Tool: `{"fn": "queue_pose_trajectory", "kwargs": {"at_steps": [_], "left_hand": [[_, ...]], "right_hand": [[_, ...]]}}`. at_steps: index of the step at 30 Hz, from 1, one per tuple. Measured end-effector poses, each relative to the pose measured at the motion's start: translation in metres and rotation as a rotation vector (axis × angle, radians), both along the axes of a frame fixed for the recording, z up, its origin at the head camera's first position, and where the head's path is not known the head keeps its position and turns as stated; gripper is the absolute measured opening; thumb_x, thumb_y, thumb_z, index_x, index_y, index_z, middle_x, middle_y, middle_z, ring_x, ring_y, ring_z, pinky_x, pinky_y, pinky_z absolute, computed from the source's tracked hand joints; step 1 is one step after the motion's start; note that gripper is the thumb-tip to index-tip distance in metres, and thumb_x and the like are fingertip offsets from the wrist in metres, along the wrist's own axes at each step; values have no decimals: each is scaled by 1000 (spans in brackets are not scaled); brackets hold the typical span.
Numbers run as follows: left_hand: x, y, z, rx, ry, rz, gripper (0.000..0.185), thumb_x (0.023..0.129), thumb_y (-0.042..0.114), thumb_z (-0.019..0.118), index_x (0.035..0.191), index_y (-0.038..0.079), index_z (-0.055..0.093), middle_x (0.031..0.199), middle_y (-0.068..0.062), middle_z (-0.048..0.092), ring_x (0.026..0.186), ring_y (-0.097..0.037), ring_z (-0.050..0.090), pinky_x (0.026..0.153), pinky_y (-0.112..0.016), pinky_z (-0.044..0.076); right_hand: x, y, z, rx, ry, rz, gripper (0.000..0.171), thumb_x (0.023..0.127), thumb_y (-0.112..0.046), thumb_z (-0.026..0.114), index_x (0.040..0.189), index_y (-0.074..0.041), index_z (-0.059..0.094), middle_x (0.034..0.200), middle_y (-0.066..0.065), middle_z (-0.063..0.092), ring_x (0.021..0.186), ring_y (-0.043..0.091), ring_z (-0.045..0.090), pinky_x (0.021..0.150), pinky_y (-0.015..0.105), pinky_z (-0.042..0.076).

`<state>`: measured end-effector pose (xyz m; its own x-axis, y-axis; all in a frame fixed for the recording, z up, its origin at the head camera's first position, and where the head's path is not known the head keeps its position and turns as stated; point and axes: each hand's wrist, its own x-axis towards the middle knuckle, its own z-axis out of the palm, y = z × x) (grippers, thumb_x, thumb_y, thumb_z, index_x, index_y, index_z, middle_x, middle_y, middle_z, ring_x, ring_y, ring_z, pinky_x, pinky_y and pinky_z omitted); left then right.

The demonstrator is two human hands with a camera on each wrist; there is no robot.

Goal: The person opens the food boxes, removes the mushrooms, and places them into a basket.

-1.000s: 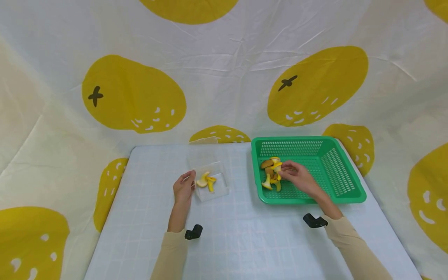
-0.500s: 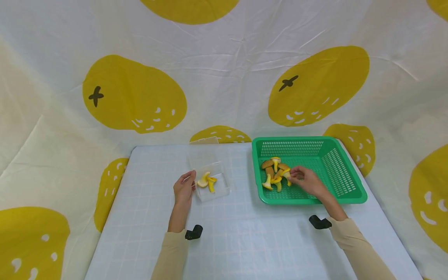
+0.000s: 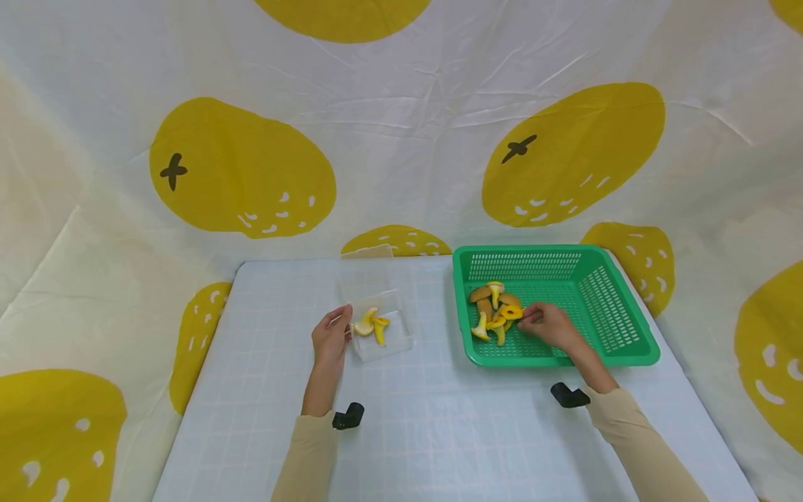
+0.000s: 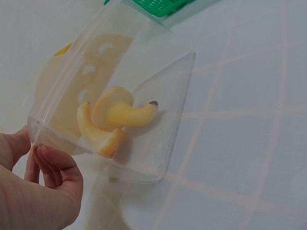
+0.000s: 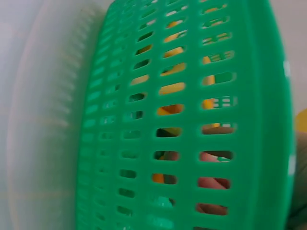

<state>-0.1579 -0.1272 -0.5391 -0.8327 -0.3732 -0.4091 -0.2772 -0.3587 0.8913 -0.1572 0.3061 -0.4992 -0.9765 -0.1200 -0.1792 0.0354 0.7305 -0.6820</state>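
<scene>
In the head view, my left hand (image 3: 329,336) pinches the near left edge of a clear plastic box (image 3: 400,343) with its lid raised at the back. Two yellow toy mushrooms (image 4: 129,114) lie inside the box, one with a dark stem tip in the left wrist view. My right hand (image 3: 552,326) is inside the green basket (image 3: 567,361) and pinches a yellow mushroom (image 3: 511,313), its cap turned up. Beside it lie several yellow and brown mushrooms (image 3: 481,294). In the right wrist view the basket wall (image 5: 187,139) hides most of the right hand.
The basket and box stand apart on a table covered with a pale checked cloth (image 3: 433,418). Behind the table hangs a white sheet (image 3: 401,153) with large yellow fruit prints. A black wrist camera (image 3: 569,395) sits at each sleeve.
My right hand has drawn the yellow mushroom rightward, off the other mushrooms, and turned it so its cap faces up. My left hand and the box have stayed still.
</scene>
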Motion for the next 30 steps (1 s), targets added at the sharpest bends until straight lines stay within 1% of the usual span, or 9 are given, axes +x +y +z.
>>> {"fn": "queue_pose_trajectory", "kwargs": {"at_steps": [4, 6, 11, 17, 22, 23, 25, 29, 30], "left_hand": [[-1, 0, -1, -9, -8, 0, 37, 93, 27, 79, 119, 3, 69, 81, 1, 63, 69, -11, 52, 60, -19, 45], [-1, 0, -2, -14, -11, -3, 37, 93, 28, 79, 119, 4, 69, 81, 2, 63, 71, -12, 52, 61, -19, 45], [0, 0, -2, -12, -7, 3, 36, 94, 27, 79, 119, 4, 69, 82, 0, 64, 71, -12, 52, 60, -19, 45], [0, 1, -1, -13, -17, 3, 35, 94, 27, 79, 119, 4, 69, 83, 1, 65, 71, -12, 53, 61, -19, 45], [-1, 1, -1, -26, -36, -7, 38, 94, 30, 78, 121, 6, 69, 89, -2, 65, 75, -14, 53, 62, -19, 45], [-1, 1, 0, -28, -38, -11, 38, 94, 31, 78, 121, 6, 69, 90, -3, 66, 75, -14, 53, 62, -19, 45], [-1, 1, 0, -30, -40, -14, 38, 94, 31, 78, 122, 6, 69, 92, -4, 66, 76, -14, 53, 62, -19, 45], [-1, 0, 1, -34, -39, -18, 37, 95, 30, 77, 122, 6, 68, 95, -6, 66, 77, -14, 52, 63, -19, 46], [-1, 0, 2, -33, -38, -18, 37, 95, 29, 77, 122, 6, 68, 95, -6, 66, 78, -15, 52, 64, -19, 46]], "right_hand": [[2, -5, 10, 12, 9, -14, 28, 96, -11, 72, 112, 11, 64, 98, 21, 69, 89, 32, 65, 72, 38, 53], [2, -8, 14, 3, 35, 5, 26, 97, -11, 70, 111, 10, 64, 99, 21, 69, 89, 31, 65, 71, 36, 52], [2, -17, 21, -80, 82, 55, 23, 101, -11, 66, 112, 9, 65, 105, 23, 68, 94, 35, 68, 72, 36, 56], [0, -31, 25, -147, 113, 64, 26, 104, -14, 64, 116, 8, 65, 110, 24, 68, 102, 40, 68, 78, 39, 57], [-3, -48, 26, -210, 159, 64, 24, 104, -14, 64, 117, 6, 65, 110, 21, 69, 104, 38, 67, 79, 33, 55], [-3, -51, 26, -231, 165, 61, 23, 104, -14, 64, 116, 6, 65, 111, 21, 69, 104, 37, 67, 79, 34, 55], [-1, -62, 35, -275, 167, 58, 22, 104, -11, 63, 116, 7, 65, 111, 24, 68, 104, 39, 67, 81, 40, 57], [-4, -78, 37, -344, 156, 49, 23, 104, -11, 63, 118, 7, 65, 112, 26, 69, 103, 42, 66, 80, 45, 58], [-6, -81, 36, -354, 155, 48, 24, 104, -11, 63, 119, 7, 65, 112, 26, 69, 103, 42, 66, 80, 44, 58]]}}
